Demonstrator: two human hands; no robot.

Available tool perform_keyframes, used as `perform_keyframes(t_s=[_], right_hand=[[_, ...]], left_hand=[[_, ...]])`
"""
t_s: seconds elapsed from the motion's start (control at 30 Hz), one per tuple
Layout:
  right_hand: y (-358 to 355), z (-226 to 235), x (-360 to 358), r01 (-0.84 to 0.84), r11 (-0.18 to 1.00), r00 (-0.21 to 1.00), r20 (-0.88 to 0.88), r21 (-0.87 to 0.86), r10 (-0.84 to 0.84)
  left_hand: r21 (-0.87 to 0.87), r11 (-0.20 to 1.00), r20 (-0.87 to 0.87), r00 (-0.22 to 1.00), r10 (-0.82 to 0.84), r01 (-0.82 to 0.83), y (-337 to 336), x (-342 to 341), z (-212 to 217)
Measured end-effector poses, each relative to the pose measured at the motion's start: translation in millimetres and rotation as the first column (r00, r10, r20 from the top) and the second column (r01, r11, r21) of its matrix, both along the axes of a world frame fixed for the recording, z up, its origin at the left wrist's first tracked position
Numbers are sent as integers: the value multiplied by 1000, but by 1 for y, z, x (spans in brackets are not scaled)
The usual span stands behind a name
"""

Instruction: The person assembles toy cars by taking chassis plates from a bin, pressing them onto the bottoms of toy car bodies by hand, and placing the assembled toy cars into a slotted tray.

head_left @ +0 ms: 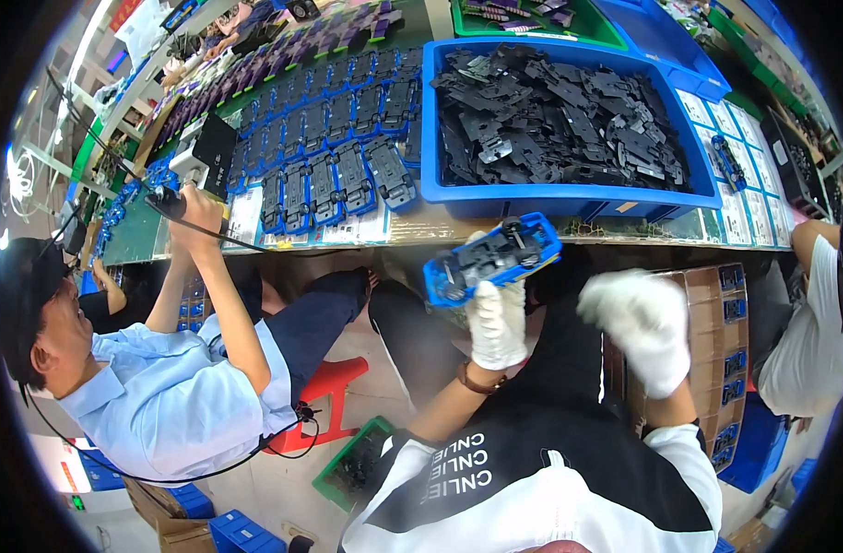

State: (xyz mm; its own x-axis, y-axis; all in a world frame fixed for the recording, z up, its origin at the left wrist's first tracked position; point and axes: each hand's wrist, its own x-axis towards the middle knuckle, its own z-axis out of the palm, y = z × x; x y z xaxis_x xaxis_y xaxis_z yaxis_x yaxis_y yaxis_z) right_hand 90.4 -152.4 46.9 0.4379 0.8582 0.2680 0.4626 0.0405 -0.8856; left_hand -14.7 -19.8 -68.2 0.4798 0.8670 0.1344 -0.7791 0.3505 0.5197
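Left hand [498,324] gripped blue toy car [493,259] underside up, presumably to leave its inside exposed; right hand [639,327] blurred nearby, whether clenched or spread indeterminable.

I'm seeing white left glove [497,327], white right glove [642,323], blue-and-black toy car [490,261], blue bin [569,193], black plates [569,120], red stool [329,394], light-blue shirt [177,392].

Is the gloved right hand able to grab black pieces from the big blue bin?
Probably yes: the right hand, though blurry, seems empty, and nothing covers the blue bin or blocks the black pieces.
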Motion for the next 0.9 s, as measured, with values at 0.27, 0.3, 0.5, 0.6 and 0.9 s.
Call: perform_keyframes(t_s=[0.27,0.3,0.5,0.6,0.9], right_hand=[[84,11,140,248,828,882,471,-502,21],[91,15,144,101,732,991,135,-674,-12],[86,17,164,99,978,987,-108,-185,-121],[84,22,162,96,974,948,-279,-203,-152],[80,12,162,214,977,935,-282,-28,-213]], left_hand=[[-178,968,125,980,-155,176,16,-27,18],[-177,968,134,979,-156,179,16,-30,18],[-310,814,287,864,-413,492,20,-40,20],[-321,819,232,878,-419,476,17,-40,26],[-277,802,199,848,-491,530,7,-36,40]])
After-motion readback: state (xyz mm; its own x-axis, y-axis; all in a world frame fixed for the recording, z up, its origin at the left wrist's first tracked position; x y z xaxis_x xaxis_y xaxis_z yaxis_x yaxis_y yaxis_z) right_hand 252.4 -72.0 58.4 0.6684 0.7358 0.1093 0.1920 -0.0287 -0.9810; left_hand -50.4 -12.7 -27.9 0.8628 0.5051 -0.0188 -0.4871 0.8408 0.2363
